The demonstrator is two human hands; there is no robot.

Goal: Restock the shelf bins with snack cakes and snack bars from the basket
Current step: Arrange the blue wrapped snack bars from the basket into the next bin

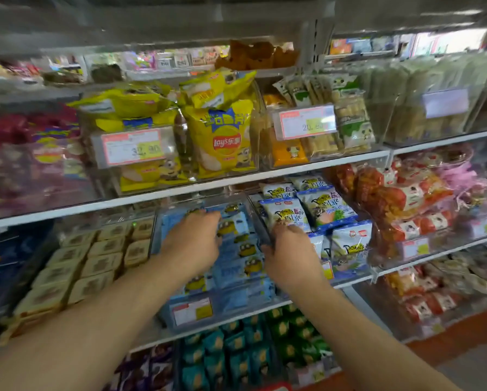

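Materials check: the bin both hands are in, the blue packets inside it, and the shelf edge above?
Bin: looks like clear rigid plastic; contents show through its glossy front wall.
Blue packets: likely thin plastic film, printed; creased with a slight sheen.
Shelf edge: seems painted metal, smooth white strip; could be plastic trim.

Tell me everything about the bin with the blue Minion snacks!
The clear plastic bin sits on the middle shelf, tilted toward the viewer and filled with light-blue Minion packets. A red-and-yellow price tag is on its front. The left hand rests on the packets; the right hand grips its right wall.
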